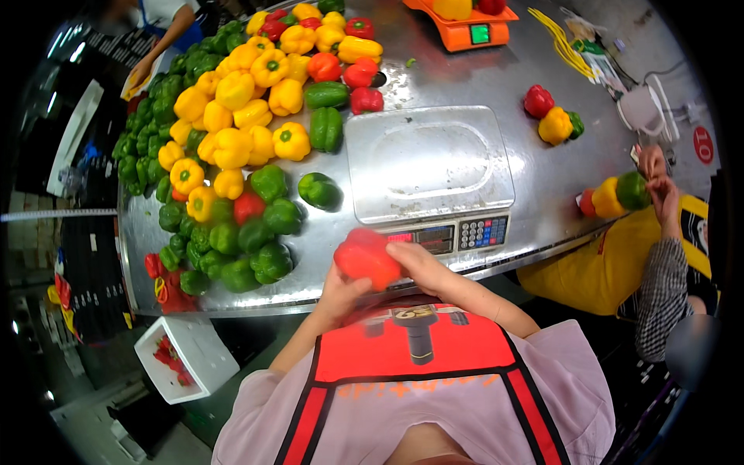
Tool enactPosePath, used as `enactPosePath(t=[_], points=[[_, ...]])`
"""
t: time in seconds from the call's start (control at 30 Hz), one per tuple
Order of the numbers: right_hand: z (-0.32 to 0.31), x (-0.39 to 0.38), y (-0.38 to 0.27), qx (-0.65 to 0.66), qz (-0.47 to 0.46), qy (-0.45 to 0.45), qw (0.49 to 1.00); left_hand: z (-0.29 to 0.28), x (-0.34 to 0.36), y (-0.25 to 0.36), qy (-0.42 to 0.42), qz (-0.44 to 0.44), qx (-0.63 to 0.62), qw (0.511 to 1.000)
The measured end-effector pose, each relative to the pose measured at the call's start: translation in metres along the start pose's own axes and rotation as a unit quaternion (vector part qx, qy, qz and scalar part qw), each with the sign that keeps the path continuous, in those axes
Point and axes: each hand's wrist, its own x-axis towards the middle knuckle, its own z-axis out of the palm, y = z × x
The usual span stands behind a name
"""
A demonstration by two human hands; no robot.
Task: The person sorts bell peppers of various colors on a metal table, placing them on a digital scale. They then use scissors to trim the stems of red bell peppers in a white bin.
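Just above the table's near edge, a red bell pepper point(367, 257) is held in both hands, slightly blurred. My left hand point(339, 294) wraps its lower left side, and my right hand point(419, 268) grips it from the right. Right behind the pepper is a flat metal scale point(431, 159) with a bare pan; its display point(431, 239) is partly covered by the pepper and my fingers. To the left, a big heap holds yellow bell peppers point(235, 91), green bell peppers point(269, 184) and a few red ones point(324, 67).
An orange scale point(463, 27) bearing peppers stands at the back. On the right lie a red point(538, 101), a yellow and a green pepper. A co-worker's hands point(661, 186) hold a row of three peppers. A white foam box point(186, 359) sits below the table's left end.
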Motion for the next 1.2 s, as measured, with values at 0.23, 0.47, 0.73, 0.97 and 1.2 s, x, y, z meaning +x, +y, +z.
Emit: enactPosePath(t=[0.23, 0.47, 0.73, 0.97, 1.2], points=[[-0.033, -0.061, 0.015, -0.032, 0.022, 0.092, 0.995, -0.008, -0.008, 0.016, 0.073, 0.070, 0.163, 0.981], [-0.124, -0.226, 0.031, 0.150, -0.340, 0.110, 0.922, -0.012, 0.023, 0.049, 0.081, 0.185, 0.214, 0.956], [-0.151, -0.255, 0.130, -0.512, 0.223, 0.496, 0.665, 0.030, 0.096, 0.042, 0.037, 0.245, 0.329, 0.911], [-0.124, -0.200, 0.089, -0.414, -0.165, 0.550, 0.706, 0.032, 0.128, 0.027, 0.059, 0.245, 0.259, 0.932], [-0.112, -0.136, 0.061, -0.379, -0.226, 0.497, 0.747, -0.010, 0.107, 0.036, 0.135, 0.209, 0.068, 0.966]])
